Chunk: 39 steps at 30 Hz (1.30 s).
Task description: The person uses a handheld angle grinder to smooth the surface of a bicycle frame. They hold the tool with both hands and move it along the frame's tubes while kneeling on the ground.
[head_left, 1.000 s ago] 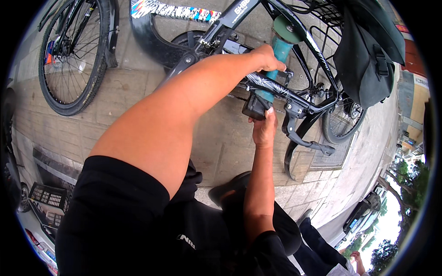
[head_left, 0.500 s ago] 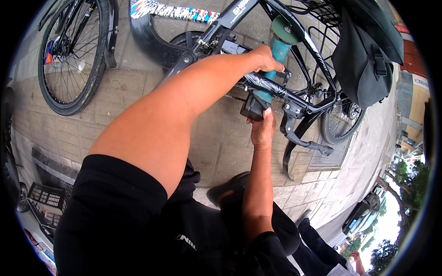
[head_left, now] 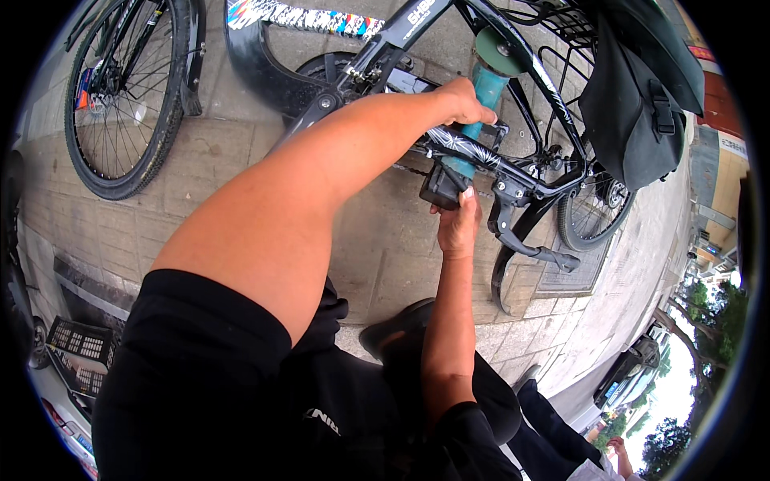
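In front of me a black bicycle with white frame patterns [head_left: 459, 144] appears beside a teal post [head_left: 486, 82] with a round green plate [head_left: 499, 51] at its far end. My left hand [head_left: 463, 103] reaches over the frame and lies across the post, its fingers curled; their undersides are hidden. Below the frame, at the post's near end, sits a small black block-shaped part [head_left: 440, 187]. My right hand [head_left: 459, 223] grips it from the near side, thumb on its right face and fingertips showing underneath.
A black kickstand-like arm [head_left: 513, 228] juts out right of my right hand. A dark pannier bag [head_left: 635, 112] hangs over the rear wheel [head_left: 597, 212]. Another bicycle wheel [head_left: 124, 104] stands at far left. A person's dark-trousered leg [head_left: 553, 425] shows at lower right.
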Tool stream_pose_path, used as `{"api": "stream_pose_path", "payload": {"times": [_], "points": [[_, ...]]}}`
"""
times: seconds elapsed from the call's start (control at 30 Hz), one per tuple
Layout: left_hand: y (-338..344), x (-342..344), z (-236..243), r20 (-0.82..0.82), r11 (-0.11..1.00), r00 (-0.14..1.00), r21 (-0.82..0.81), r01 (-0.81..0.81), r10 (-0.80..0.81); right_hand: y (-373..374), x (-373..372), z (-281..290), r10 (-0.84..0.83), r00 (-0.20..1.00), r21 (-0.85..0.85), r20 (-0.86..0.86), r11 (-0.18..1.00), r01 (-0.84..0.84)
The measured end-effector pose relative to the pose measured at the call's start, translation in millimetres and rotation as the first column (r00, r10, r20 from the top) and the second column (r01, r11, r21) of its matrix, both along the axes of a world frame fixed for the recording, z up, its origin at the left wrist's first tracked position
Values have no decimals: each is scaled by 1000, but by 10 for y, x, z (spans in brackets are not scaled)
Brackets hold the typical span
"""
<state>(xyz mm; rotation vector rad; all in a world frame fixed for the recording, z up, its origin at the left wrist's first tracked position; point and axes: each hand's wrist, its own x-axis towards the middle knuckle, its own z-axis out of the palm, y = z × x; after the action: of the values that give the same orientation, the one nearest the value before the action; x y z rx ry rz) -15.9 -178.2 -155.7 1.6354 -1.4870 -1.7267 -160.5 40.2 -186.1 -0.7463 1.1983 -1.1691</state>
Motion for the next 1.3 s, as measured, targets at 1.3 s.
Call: {"api": "stream_pose_path", "payload": {"times": [1.3], "points": [[3,22,-106,-50,998,997,-32,-60,58,-18,25,-28,8,1000,5,21,1000,-8]]}}
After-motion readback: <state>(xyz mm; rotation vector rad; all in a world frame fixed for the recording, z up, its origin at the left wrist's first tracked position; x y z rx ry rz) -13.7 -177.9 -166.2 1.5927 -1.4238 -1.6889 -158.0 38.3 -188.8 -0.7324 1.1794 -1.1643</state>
